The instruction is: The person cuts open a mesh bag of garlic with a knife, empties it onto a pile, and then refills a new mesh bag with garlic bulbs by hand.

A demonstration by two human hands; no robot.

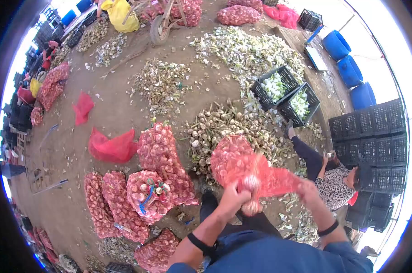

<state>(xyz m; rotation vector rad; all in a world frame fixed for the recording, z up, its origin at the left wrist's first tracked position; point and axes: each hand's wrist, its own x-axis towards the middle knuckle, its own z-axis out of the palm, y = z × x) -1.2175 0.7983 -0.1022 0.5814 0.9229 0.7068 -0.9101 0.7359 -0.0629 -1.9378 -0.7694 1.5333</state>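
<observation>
In the head view a red mesh bag (231, 157), its lower part filled with garlic bulbs, stands in front of my legs. My left hand (233, 199) is closed on the loose upper netting, right beside a garlic bulb (250, 183). A second bulb (251, 208) shows just below it. My right hand (308, 190) is closed on the other end of the netting, which stretches sideways between both hands and is blurred. Beyond the bag lies a heap of loose garlic bulbs (210, 132) with stems.
Filled garlic bags (162, 152) stand at the left, one with a blue tie (147, 200). Empty red netting (110, 145) lies behind them. A seated person (333, 182) is at right, near stacked black crates (367, 132). Two crates (285, 109) hold pale trimmings.
</observation>
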